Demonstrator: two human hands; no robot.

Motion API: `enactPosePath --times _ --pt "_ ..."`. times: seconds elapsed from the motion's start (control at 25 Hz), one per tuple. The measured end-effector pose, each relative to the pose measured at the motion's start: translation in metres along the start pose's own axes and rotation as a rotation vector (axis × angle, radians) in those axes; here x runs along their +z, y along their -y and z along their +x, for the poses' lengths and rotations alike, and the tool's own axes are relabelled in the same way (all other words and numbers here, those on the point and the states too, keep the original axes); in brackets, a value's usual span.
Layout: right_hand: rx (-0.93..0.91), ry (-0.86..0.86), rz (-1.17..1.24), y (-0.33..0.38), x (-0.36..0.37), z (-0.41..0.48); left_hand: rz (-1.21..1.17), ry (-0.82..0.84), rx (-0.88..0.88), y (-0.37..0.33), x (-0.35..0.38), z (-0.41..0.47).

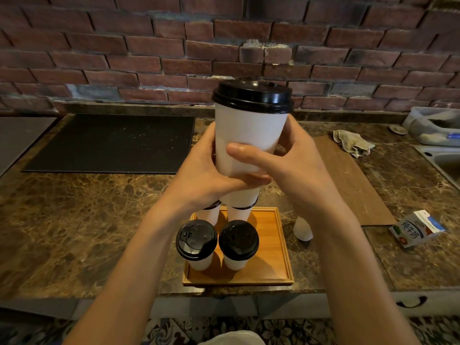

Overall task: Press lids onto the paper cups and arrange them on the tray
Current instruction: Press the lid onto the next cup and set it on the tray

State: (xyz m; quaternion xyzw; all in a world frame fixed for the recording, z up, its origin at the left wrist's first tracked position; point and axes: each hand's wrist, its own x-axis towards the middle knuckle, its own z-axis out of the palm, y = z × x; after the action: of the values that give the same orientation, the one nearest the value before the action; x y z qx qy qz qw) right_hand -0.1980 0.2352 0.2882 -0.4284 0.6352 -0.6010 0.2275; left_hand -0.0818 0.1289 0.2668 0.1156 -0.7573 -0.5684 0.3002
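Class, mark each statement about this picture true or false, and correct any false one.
1. The left hand and the right hand both hold the raised cup. True.
2. The raised cup has no lid. False: a black lid sits on it.
3. The wooden tray holds nothing. False: lidded cups stand on it.
4. A milk carton lies on the counter, to the right of the tray. True.
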Motion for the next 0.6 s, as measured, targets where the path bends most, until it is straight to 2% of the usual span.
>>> enactPosePath --times 0.32,0.6 --pt "0.023 0.234 0.110 0.003 -0.015 -0.004 -0.082 0.150 -0.016 0.001 -0.006 -0.008" --pt "0.042 0.219 0.072 0.003 -0.012 -0.004 -0.077 0.131 -0.025 0.002 -0.002 -0.008"
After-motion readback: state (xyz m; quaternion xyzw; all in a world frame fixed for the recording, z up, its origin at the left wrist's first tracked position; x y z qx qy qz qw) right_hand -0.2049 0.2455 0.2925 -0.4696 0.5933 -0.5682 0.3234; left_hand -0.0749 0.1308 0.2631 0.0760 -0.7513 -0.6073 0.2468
